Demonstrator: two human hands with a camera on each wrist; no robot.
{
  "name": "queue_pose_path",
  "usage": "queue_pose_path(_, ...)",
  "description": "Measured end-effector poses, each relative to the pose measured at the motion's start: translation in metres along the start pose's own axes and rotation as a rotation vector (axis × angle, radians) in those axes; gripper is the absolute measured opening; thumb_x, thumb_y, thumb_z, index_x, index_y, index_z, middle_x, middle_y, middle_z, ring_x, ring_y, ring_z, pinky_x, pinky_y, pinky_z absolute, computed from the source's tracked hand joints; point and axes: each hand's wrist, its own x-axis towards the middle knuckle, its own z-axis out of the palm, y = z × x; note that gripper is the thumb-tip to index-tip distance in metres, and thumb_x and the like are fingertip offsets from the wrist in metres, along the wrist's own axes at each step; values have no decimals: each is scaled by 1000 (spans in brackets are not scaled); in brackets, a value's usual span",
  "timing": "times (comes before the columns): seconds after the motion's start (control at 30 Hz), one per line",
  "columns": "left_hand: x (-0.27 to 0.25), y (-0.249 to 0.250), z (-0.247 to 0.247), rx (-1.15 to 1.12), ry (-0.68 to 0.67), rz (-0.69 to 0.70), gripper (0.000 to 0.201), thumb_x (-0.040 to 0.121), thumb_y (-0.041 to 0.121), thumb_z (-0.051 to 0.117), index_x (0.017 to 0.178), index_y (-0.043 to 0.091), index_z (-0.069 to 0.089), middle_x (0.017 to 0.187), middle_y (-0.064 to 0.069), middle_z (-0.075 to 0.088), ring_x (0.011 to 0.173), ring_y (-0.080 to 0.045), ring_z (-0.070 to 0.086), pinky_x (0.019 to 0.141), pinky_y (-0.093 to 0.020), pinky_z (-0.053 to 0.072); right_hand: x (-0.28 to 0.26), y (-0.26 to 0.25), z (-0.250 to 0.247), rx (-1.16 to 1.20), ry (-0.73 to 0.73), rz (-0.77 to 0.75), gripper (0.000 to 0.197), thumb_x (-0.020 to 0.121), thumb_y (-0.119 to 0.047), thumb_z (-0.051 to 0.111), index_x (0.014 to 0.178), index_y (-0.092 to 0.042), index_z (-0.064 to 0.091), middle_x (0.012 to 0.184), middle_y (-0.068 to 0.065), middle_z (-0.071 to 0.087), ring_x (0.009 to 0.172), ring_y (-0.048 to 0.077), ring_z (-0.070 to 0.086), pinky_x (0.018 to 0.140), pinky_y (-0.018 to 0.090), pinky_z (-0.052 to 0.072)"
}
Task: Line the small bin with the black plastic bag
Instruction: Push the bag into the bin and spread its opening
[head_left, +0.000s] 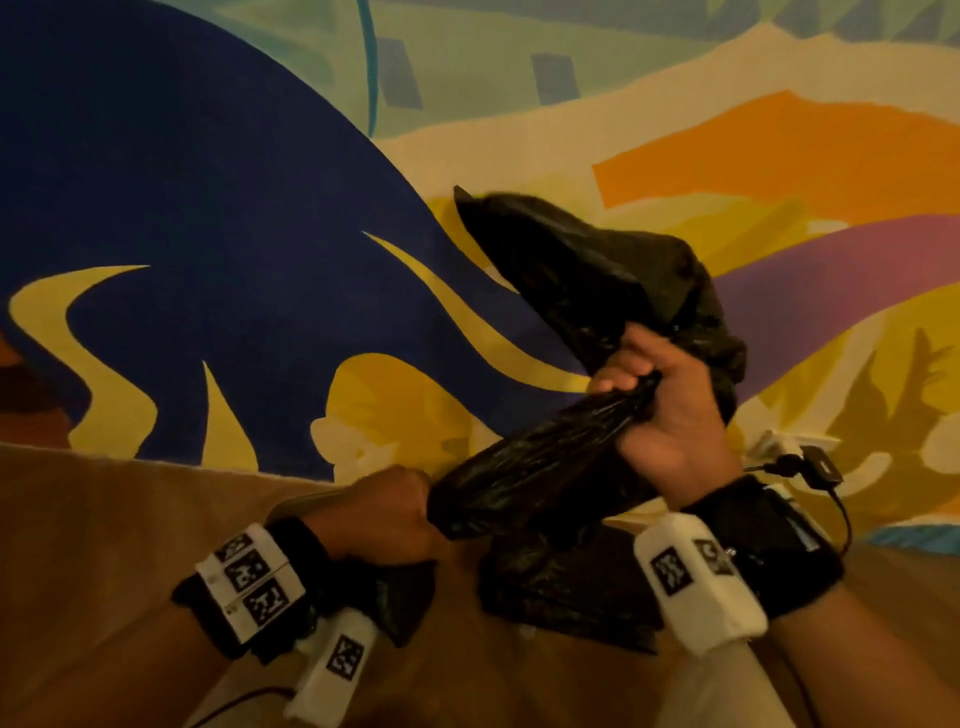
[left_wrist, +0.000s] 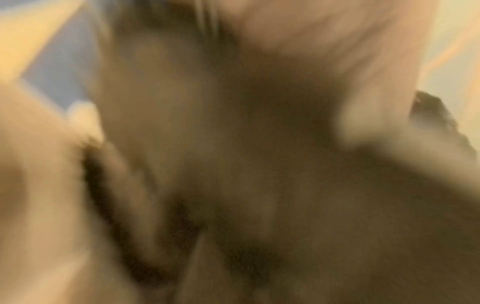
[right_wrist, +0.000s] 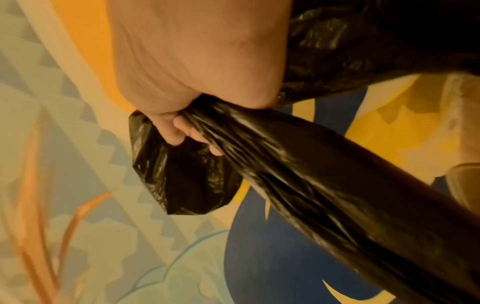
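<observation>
A crumpled black plastic bag (head_left: 561, 447) is stretched in the air between both hands in front of a painted wall. My right hand (head_left: 660, 395) grips the bunched bag high up, and a loose end (head_left: 566, 260) sticks out above the fist. In the right wrist view the fingers (right_wrist: 182, 131) curl round the twisted black plastic bag (right_wrist: 324, 185). My left hand (head_left: 379, 514) is a fist gripping the bag's lower end. More black plastic (head_left: 561, 592) hangs below the hands. The left wrist view is a blur. No bin shows in any view.
A mural wall (head_left: 208, 234) with blue, yellow, orange and purple shapes fills the background. A brown surface (head_left: 104, 519) runs below it. A white wall socket with a black plug and cable (head_left: 810, 462) sits right of my right wrist.
</observation>
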Motion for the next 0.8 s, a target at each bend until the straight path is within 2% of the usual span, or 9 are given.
queue_pose_path(0.1, -1, -26, -16, 102, 156, -64, 15, 72, 33, 72, 75, 20, 65, 75, -2, 71, 70, -18, 68, 63, -41, 60, 6, -18, 4, -6, -44, -36, 39, 102, -23, 48, 63, -22, 43, 51, -9, 37, 47, 9, 38, 58, 25, 42)
queue_pose_path(0.2, 0, -56, -27, 211, 322, -117, 15, 85, 20, 66, 72, 25, 59, 72, 5, 63, 70, -21, 65, 62, -33, 52, 8, -25, 21, -11, -108, -87, 42, 102, -22, 46, 60, -20, 48, 54, -8, 40, 51, 11, 41, 67, 29, 45)
queue_pose_path(0.33, 2, -104, -12, 320, 397, -172, 11, 90, 14, 57, 96, 21, 64, 87, -11, 73, 81, -35, 69, 72, -42, 59, 12, -12, 44, -41, -128, -103, 42, 100, -25, 53, 60, -22, 41, 47, -7, 30, 43, 11, 30, 57, 26, 42)
queue_pose_path(0.47, 2, -126, 11, 227, 294, -264, 34, 78, 51, 69, 105, 30, 68, 95, 3, 75, 89, -21, 72, 80, -38, 59, 15, 32, 66, -200, -155, -97, 51, 101, -14, 49, 53, -24, 37, 40, -9, 21, 36, 8, 19, 45, 24, 34)
queue_pose_path(0.53, 1, -135, 16, 126, 177, -232, 60, 62, 77, 73, 108, 41, 63, 97, 14, 73, 89, -9, 70, 84, -39, 60, 17, 58, 74, -270, -143, -88, 52, 101, -9, 47, 52, -24, 40, 39, -10, 24, 34, 7, 21, 42, 23, 34)
queue_pose_path(0.6, -3, -137, 11, 54, 152, -216, 100, 43, 84, 79, 131, 49, 47, 119, 22, 66, 107, -6, 65, 94, -40, 56, 22, 87, 78, -392, -95, -81, 45, 101, -8, 48, 58, -22, 43, 42, -8, 32, 34, 6, 27, 42, 23, 32)
queue_pose_path(0.63, -7, -134, 6, -26, 154, -207, 120, 40, 80, 84, 144, 45, 35, 132, 20, 58, 118, -8, 60, 100, -41, 53, 23, 101, 80, -444, -94, -71, 40, 99, -9, 51, 62, -20, 44, 47, -5, 35, 35, 7, 31, 43, 24, 32)
queue_pose_path(0.7, -15, -119, -8, -275, 157, -132, 125, 51, 57, 94, 153, 39, 25, 145, 14, 47, 122, -5, 58, 99, -37, 55, 21, 128, 88, -529, -101, -41, 33, 97, -13, 58, 65, -18, 50, 52, -2, 39, 37, 7, 38, 44, 24, 36)
queue_pose_path(0.8, -21, -93, -22, -379, 291, 15, 88, 70, 28, 92, 143, 34, 43, 120, 19, 52, 80, 15, 64, 65, -11, 54, 16, 170, 91, -527, -156, 168, 43, 103, -17, 52, 63, -14, 68, 45, -4, 61, 40, 5, 60, 45, 16, 48)
